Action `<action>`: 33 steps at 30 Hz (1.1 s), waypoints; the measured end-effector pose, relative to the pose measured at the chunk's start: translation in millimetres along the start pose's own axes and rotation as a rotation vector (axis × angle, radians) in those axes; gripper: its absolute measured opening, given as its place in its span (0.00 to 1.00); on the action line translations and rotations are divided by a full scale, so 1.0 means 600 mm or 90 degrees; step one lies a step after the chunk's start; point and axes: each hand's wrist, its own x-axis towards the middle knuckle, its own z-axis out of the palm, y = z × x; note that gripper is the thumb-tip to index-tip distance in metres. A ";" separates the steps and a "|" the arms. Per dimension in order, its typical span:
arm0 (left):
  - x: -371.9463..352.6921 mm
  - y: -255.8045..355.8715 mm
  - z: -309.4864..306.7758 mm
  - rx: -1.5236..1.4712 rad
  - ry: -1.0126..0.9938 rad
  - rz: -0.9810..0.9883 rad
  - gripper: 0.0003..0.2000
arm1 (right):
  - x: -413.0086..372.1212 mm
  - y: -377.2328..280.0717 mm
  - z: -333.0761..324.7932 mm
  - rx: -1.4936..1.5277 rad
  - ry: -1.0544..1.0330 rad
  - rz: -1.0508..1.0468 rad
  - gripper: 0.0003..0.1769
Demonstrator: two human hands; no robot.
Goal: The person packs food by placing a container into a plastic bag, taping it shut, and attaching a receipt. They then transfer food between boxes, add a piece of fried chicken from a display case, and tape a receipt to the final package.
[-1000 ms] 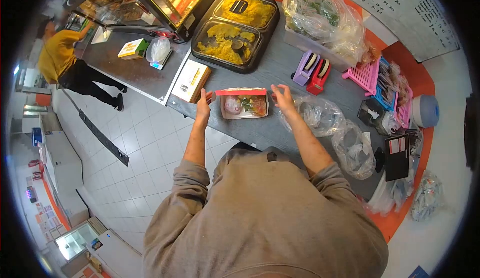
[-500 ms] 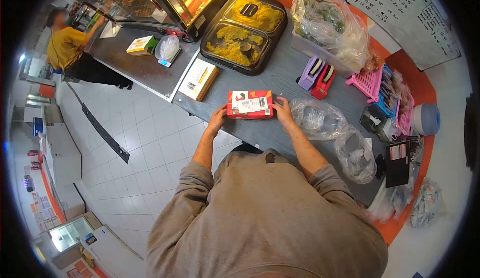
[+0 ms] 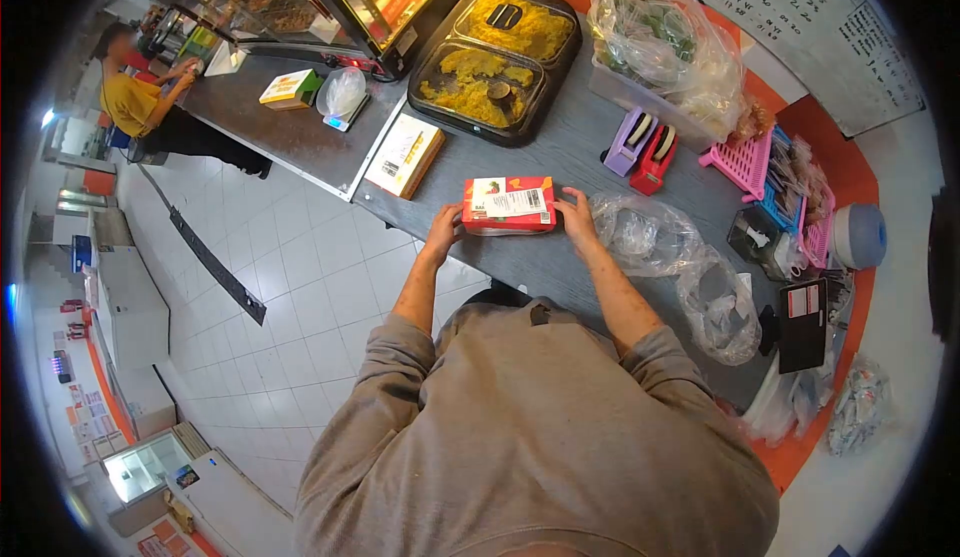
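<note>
A red cardboard food box (image 3: 484, 219) with a white printed label on top lies at the front edge of the grey counter, between my hands. My left hand (image 3: 443, 233) presses on its left end, the fingers partly hidden by the box. At the right end, my right hand (image 3: 577, 219) grips the side with curled fingers. A yellow and white box (image 3: 404, 156) with a label sits to the left. Clear plastic bags (image 3: 640, 235) lie just right of my right hand.
Behind the box stands a black two-part tray (image 3: 470, 127) of yellow food. Purple and red tape dispensers (image 3: 655, 157), a bag-filled plastic tub (image 3: 640, 92) and pink baskets (image 3: 742, 165) are at the right. A person in yellow (image 3: 130, 97) stands far left by a heated display case (image 3: 330, 7).
My hands stay at the two ends of the red box, which has barely moved. The view has shifted slightly. The person in yellow has brought their hands together in front.
</note>
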 end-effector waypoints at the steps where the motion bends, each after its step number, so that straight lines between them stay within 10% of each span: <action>1: 0.002 0.000 -0.001 -0.005 -0.009 0.015 0.21 | -0.005 -0.010 0.002 0.001 0.001 -0.001 0.29; 16: -0.009 0.047 0.012 0.000 0.018 0.091 0.37 | -0.006 -0.095 0.010 0.029 0.022 0.062 0.24; 25: -0.004 0.094 -0.004 0.247 0.291 0.317 0.22 | -0.042 -0.166 0.066 0.028 0.242 -0.340 0.12; 30: -0.043 0.185 -0.065 0.183 0.125 0.388 0.15 | -0.083 -0.245 0.173 -0.047 -0.181 -0.251 0.10; 33: -0.001 0.213 -0.141 0.304 0.202 0.442 0.18 | -0.045 -0.272 0.280 -0.132 -0.194 -0.199 0.11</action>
